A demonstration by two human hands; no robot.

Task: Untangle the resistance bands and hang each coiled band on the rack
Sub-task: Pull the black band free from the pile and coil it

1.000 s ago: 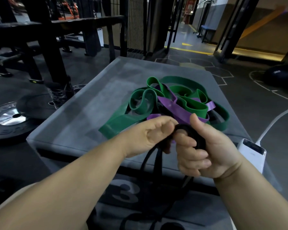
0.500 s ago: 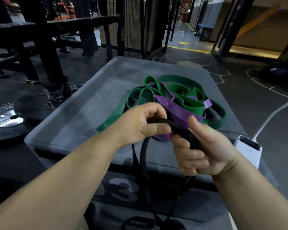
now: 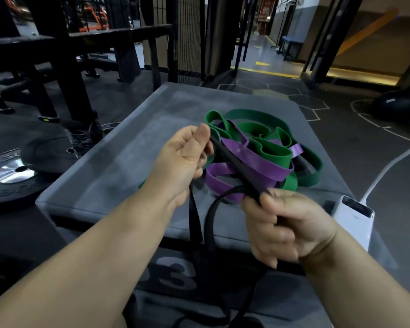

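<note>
A tangle of bands lies on the grey padded box (image 3: 118, 162): a wide green band (image 3: 277, 155) wound together with a purple band (image 3: 253, 159). A thin black band (image 3: 232, 162) runs taut between my two hands over the pile. My left hand (image 3: 185, 159) pinches its upper end between thumb and fingers. My right hand (image 3: 282, 223) grips the lower end near the box's front edge. Two black strands hang down from my hands past the box front. No hanging rack can be picked out.
A white power bank (image 3: 353, 218) with a white cable sits at the box's right front corner. Weight plates (image 3: 12, 176) lie on the floor at left beside a black steel frame (image 3: 64, 74). A dark medicine ball (image 3: 393, 104) rests at far right.
My hands were close together on the black band near the front edge. My left hand has since lifted up and back, stretching a length of the band straight between the two hands.
</note>
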